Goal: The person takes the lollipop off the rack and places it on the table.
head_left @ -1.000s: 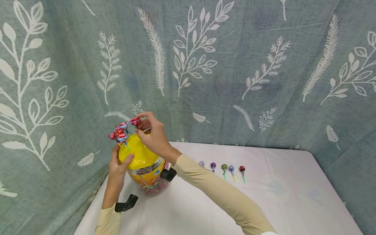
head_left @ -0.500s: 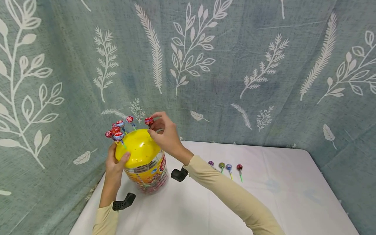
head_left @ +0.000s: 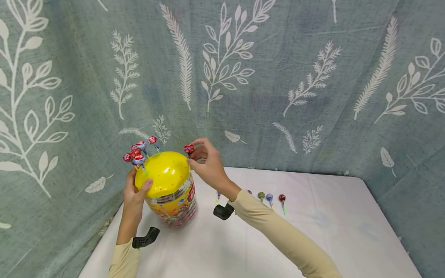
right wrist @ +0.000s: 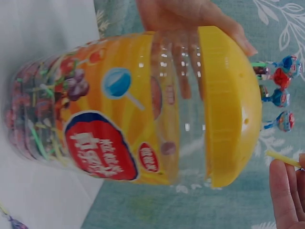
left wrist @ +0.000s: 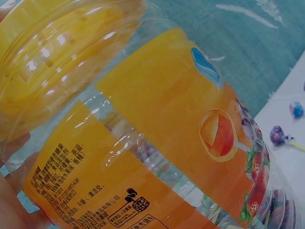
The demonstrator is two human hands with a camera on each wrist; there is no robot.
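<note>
Jar [head_left: 172, 200] of clear plastic, orange-labelled and holding wrapped sweets, stands on the white table [head_left: 313, 239]; left hand [head_left: 135, 193] grips its domed, holed yellow lid [head_left: 161, 173], where lollipops [head_left: 137, 152] stand. Right hand [head_left: 208, 166] pinches a red lollipop [head_left: 189, 149] beside the lid.

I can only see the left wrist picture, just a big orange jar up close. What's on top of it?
Observer: A yellow domed lid with small holes; several lollipops stand stuck in its far left side.
Child: Who's holding the jar?
Observer: The left hand grips the lid's left edge.
Child: What's the other hand doing?
Observer: The right hand pinches a red lollipop by its stick, just right of the lid.
</note>
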